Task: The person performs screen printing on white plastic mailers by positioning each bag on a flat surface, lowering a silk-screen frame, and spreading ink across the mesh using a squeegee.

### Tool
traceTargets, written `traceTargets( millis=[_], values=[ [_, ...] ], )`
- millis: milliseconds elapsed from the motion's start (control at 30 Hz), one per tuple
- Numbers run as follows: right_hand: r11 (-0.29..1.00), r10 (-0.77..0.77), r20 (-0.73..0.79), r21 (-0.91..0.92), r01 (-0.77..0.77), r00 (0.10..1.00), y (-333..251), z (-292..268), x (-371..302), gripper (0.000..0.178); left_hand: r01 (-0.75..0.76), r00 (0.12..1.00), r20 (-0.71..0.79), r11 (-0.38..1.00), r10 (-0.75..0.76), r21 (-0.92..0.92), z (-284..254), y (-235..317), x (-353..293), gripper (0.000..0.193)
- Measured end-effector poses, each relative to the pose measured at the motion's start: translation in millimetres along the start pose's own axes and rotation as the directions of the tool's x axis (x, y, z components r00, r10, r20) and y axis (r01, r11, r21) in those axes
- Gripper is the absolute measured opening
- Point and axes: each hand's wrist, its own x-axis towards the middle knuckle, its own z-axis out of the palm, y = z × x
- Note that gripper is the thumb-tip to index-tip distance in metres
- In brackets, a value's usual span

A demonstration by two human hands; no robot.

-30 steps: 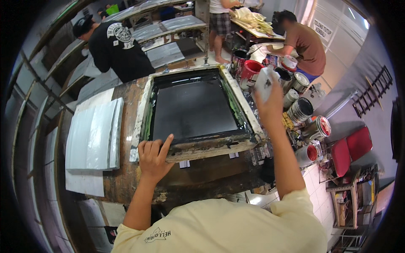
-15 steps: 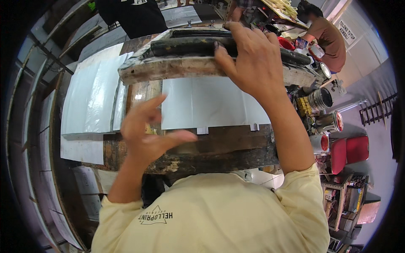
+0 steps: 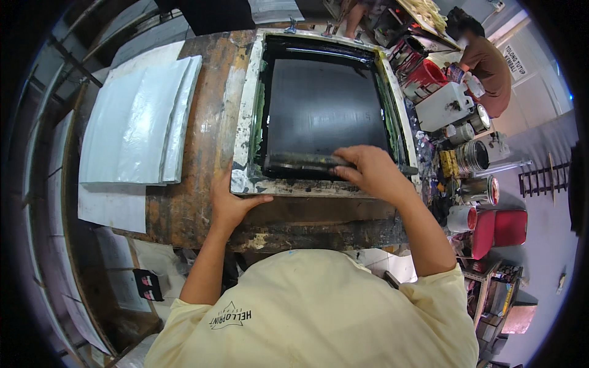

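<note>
A screen printing frame [image 3: 245, 122] with pale, ink-stained wooden sides lies flat on the worn wooden table [image 3: 205, 122]. Black ink covers the dark mesh [image 3: 325, 104] inside it. Along the near inner side rests a long squeegee [image 3: 300, 162], black with ink, and my right hand [image 3: 368, 168] is closed around its middle, fingers over the top. My left hand [image 3: 230, 199] grips the near left corner of the frame, its thumb stretched along the front side and its other fingers partly hidden. Whatever lies beneath the frame is covered.
Left of the frame stands a stack of white plastic sheets [image 3: 132, 122]. Ink cans [image 3: 472, 156], a white jerrycan [image 3: 445, 107] and a red bucket [image 3: 426, 76] crowd the right side. Clamps [image 3: 291, 26] sit at the frame's far side. A person [image 3: 488, 67] sits at the far right.
The frame, tilted up in my right hand before, has come down flat over a white plastic sheet. My left hand has moved from the air onto its corner; my right hand now grips the squeegee.
</note>
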Motion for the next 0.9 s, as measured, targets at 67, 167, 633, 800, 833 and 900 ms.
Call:
traceTargets(
  millis=[67, 167, 633, 800, 833, 900],
  values=[
    [0.999, -0.041, 0.028, -0.024, 0.042, 0.999, -1, 18, -7, 0.036, -0.048, 0.998, -0.037, 0.968, 0.059, 0.244, 4, -10, -4, 0.090],
    [0.995, -0.052, -0.058, -0.092, 0.046, 0.997, -10, 51, -19, 0.040, -0.054, 0.998, -0.020, 0.943, 0.064, 0.329, 9, -17, -3, 0.094],
    [0.946, -0.158, -0.292, -0.319, 0.060, 0.943, 94, 53, 160, 0.046, -0.057, 0.997, 0.070, 0.935, 0.035, 0.351, 4, -24, -5, 0.115],
    [0.919, -0.233, -0.349, -0.384, 0.088, 0.908, 152, 28, 258, 0.034, -0.036, 0.999, 0.037, 0.939, 0.024, 0.343, 3, -29, -9, 0.123],
    [0.926, -0.216, -0.330, -0.368, 0.085, 0.919, 157, 15, 269, 0.036, -0.042, 0.999, 0.022, 0.944, 0.036, 0.328, 4, -29, -8, 0.125],
    [0.932, -0.210, -0.231, -0.340, 0.123, 0.950, 173, -6, 295, 0.040, -0.080, 0.996, 0.001, 0.945, 0.084, 0.318, 3, -29, -7, 0.128]
  ],
)
